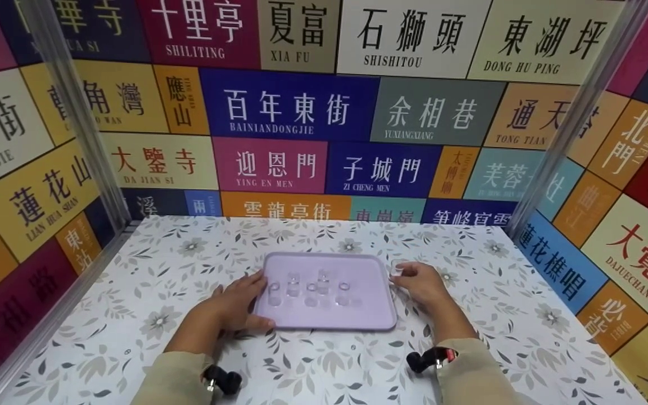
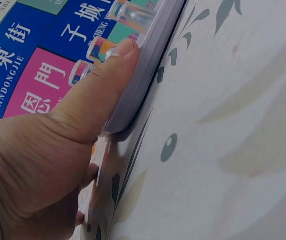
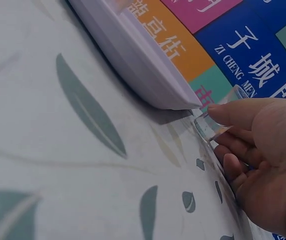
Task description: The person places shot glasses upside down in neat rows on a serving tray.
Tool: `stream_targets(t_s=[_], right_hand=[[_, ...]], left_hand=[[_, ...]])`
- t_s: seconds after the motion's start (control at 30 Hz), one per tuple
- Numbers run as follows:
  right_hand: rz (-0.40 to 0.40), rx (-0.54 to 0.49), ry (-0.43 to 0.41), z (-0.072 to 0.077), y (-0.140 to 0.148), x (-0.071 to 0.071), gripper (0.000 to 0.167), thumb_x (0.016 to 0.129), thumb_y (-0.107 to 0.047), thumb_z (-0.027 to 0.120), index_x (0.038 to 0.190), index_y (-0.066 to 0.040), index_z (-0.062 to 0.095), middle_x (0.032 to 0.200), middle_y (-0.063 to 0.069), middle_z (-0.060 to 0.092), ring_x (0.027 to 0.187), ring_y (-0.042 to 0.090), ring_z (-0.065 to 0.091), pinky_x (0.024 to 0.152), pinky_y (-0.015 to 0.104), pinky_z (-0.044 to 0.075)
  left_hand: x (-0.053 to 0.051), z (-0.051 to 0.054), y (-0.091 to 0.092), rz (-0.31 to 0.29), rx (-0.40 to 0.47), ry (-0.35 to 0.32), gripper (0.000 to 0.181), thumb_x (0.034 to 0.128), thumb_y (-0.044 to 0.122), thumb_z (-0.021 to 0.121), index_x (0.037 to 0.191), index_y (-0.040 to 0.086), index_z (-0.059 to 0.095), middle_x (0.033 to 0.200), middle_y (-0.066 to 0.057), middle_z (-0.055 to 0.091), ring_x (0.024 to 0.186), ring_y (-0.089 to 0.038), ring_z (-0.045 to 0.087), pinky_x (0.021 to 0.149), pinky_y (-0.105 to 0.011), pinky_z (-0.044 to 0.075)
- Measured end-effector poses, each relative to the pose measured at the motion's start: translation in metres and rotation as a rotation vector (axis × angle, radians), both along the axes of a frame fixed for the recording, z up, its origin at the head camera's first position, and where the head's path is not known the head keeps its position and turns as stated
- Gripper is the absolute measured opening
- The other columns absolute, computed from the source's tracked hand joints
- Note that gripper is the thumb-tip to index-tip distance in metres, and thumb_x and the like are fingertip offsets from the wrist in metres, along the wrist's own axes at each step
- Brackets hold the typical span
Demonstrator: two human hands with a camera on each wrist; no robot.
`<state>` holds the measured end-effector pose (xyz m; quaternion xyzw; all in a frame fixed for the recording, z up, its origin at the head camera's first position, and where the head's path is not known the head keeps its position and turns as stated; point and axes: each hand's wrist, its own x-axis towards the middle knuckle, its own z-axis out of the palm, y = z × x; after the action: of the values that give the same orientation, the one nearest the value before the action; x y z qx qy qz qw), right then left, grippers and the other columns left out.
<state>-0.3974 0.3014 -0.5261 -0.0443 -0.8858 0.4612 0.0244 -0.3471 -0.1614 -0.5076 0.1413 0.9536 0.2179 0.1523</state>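
Observation:
A lilac tray lies on the table with several small clear glasses standing on its left and middle part. My left hand rests against the tray's left side near the front corner, with the fingers spread along the edge. In the left wrist view the straight thumb lies along the rim. Just outside the tray's right edge, my right hand pinches another small clear glass between thumb and fingers, low by the tabletop. Whether that glass touches the table, I cannot tell.
A white cloth with grey leaves and flowers covers the table. Behind it and at both sides stand walls of coloured panels with lettering. Clear upright corner strips stand at the back left and right.

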Motion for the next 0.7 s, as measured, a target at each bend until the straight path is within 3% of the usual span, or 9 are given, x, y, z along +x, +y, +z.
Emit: stream_targets(t_s=[0.17,0.43,0.7], right_hand=[[-0.018,-0.025,0.002,0.003,-0.001,0.001,0.051,0.094,-0.029,0.082,0.14,-0.01,0.071,0.136,0.018,0.07,0.128,0.034,0.063,0.114,0.048,0.051],[-0.096,-0.171,-0.075,0.013,-0.002,0.002,0.057,0.092,-0.037,0.082,0.143,-0.017,0.067,0.139,0.01,0.068,0.112,0.025,0.068,0.089,0.033,0.058],[-0.124,-0.302,-0.05,0.022,-0.005,0.005,0.05,0.095,-0.035,0.079,0.138,-0.014,0.068,0.136,0.007,0.064,0.121,0.03,0.069,0.103,0.04,0.061]], left_hand=[[0.0,0.0,0.0,-0.006,-0.003,0.005,0.119,0.0787,0.075,0.081,0.172,0.029,0.023,0.183,0.009,0.008,0.171,-0.034,0.007,0.133,-0.073,-0.002],[-0.001,0.0,0.0,-0.005,0.0,0.009,0.119,0.0785,0.075,0.081,0.172,0.028,0.024,0.183,0.009,0.009,0.17,-0.034,0.008,0.133,-0.073,-0.002],[0.0,0.0,0.0,-0.006,-0.015,0.016,0.117,0.08,0.075,0.08,0.172,0.029,0.025,0.183,0.008,0.01,0.17,-0.036,0.009,0.133,-0.073,0.001]])
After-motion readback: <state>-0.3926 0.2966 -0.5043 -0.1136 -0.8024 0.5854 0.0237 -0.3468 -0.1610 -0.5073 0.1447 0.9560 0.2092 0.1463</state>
